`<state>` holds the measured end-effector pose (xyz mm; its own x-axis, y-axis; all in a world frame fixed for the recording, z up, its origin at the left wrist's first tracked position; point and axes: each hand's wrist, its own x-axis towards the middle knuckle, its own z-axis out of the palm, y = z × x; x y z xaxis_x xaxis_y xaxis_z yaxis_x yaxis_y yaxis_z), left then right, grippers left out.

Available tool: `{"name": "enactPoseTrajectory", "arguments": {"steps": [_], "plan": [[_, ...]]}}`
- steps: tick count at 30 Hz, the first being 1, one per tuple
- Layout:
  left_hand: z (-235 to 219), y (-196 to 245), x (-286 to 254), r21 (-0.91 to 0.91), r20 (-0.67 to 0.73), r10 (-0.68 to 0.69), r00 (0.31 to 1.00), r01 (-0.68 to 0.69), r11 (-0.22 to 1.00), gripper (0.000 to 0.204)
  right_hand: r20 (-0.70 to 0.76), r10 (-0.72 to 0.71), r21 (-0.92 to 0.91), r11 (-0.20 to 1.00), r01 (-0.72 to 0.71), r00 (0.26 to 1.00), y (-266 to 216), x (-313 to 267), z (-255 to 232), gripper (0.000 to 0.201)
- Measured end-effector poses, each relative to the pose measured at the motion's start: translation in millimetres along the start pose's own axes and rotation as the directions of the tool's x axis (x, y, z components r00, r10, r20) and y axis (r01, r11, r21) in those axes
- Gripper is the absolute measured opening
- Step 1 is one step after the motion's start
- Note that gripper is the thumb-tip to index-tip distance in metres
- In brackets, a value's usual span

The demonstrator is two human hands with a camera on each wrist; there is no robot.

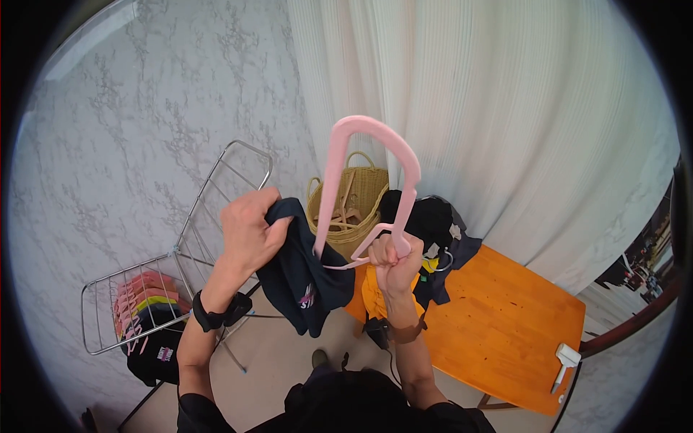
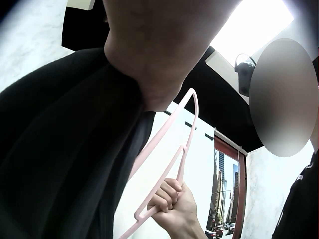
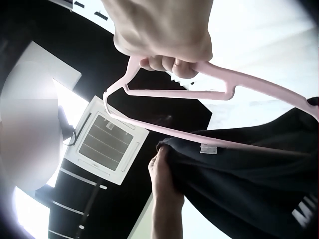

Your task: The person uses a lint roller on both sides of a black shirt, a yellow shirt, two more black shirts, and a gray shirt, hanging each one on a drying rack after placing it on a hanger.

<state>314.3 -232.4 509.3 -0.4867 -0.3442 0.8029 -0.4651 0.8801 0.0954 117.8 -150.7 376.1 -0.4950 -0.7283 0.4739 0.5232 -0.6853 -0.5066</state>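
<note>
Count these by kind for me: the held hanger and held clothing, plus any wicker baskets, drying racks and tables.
Held pink hanger: 1
Held dark garment: 1
Wicker basket: 1
Metal drying rack: 1
Orange-brown table: 1
Total: 5

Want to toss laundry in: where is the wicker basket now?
In the head view, the wicker basket stands mid-frame behind the pink hanger, right of the drying rack and left of the dark clothes.

Rack (image 1: 128,268) at left, basket (image 1: 372,189) beyond garment (image 1: 296,278), clothes (image 1: 424,222) on table (image 1: 498,325) at right
</note>
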Motion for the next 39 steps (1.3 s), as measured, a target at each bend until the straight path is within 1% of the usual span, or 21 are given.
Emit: {"name": "enactPoseTrajectory", "arguments": {"steps": [1,2,3,5,6,9,11,13,14,16,19,21,23,27,31,33,34,35,37,38,39], "plan": [[-1,2,5,-0.024,-0.019,0.011,1.000,-0.011,1.000,0.018,0.043,-0.036,0.015,0.999,0.036,0.998,3,-3,5,0.042],[-1,4,10,-0.101,-0.069,0.037,0.997,-0.044,0.994,0.018,0.023,-0.028,-0.011,1.000,0.028,0.999,9,-6,15,0.042],[-1,6,13,-0.100,-0.067,0.040,0.997,-0.046,0.994,0.018,0.021,-0.030,-0.008,1.000,0.030,0.999,18,-9,17,0.042],[-4,9,21,-0.095,-0.130,0.089,0.987,-0.101,0.990,0.018,0.020,0.059,0.028,0.998,-0.060,0.998,30,-10,15,0.042],[-6,9,23,-0.088,-0.131,0.095,0.987,-0.108,0.990,0.018,0.010,0.045,-0.030,0.999,-0.044,0.999,30,-11,14,0.043],[-11,7,24,-0.076,-0.096,0.014,0.995,-0.021,0.997,0.019,-0.022,-0.004,-0.063,0.998,0.003,1.000,21,-9,12,0.044],[-8,6,23,0.103,-0.011,0.011,1.000,-0.010,0.995,0.023,-0.054,-0.029,-0.019,0.999,0.028,0.998,0,-9,13,0.045],[-7,2,24,0.174,0.029,0.016,0.999,-0.020,0.985,0.024,0.036,-0.155,0.113,0.982,0.150,0.987,-24,-10,17,0.046],[-7,1,25,0.242,0.072,0.019,0.997,-0.036,0.970,0.026,0.037,-0.154,0.114,0.982,0.149,0.987,-33,-13,23,0.046],[-8,8,30,0.276,0.106,0.037,0.994,-0.065,0.959,0.026,0.072,-0.238,0.192,0.956,0.220,0.969,-46,-20,35,0.048],[-3,17,38,0.351,0.148,0.101,0.984,-0.148,0.924,0.026,-0.002,-0.277,0.252,0.930,0.269,0.961,-50,-28,42,0.051],[-3,16,43,0.393,0.159,0.150,0.976,-0.202,0.897,0.026,-0.041,-0.316,0.230,0.920,0.316,0.948,-57,-28,43,0.052],[-4,13,46,0.472,0.148,0.184,0.972,-0.233,0.850,0.027,-0.119,-0.439,0.128,0.883,0.452,0.890,-73,-29,36,0.052],[-1,4,44,0.471,0.133,0.173,0.976,-0.216,0.855,0.029,-0.161,-0.572,0.089,0.803,0.589,0.804,-107,-39,26,0.051],[0,-7,40,0.475,0.141,0.149,0.979,-0.199,0.857,0.028,-0.237,-0.567,0.092,0.795,0.599,0.789,-125,-44,19,0.049],[-1,-10,39,0.468,0.135,0.138,0.981,-0.186,0.864,0.028,-0.140,-0.441,0.046,0.892,0.451,0.886,-129,-44,13,0.050],[-2,-10,38,0.457,0.115,0.133,0.984,-0.171,0.873,0.028,-0.116,-0.331,0.029,0.941,0.337,0.936,-125,-39,5,0.049],[-1,-9,37,0.445,0.096,0.127,0.987,-0.157,0.882,0.028,-0.143,-0.238,-0.026,0.971,0.237,0.961,-116,-28,5,0.048],[3,-9,33,0.427,0.100,0.119,0.988,-0.150,0.892,0.028,-0.219,-0.225,0.124,0.959,0.256,0.949,-92,-9,5,0.048],[4,-9,33,0.417,0.094,0.118,0.989,-0.147,0.897,0.028,-0.090,-0.316,0.252,0.910,0.329,0.944,-96,-7,-4,0.048],[6,-10,31,0.416,0.089,0.119,0.989,-0.146,0.897,0.028,-0.102,-0.372,0.316,0.867,0.385,0.923,-105,-8,-9,0.050]]}}
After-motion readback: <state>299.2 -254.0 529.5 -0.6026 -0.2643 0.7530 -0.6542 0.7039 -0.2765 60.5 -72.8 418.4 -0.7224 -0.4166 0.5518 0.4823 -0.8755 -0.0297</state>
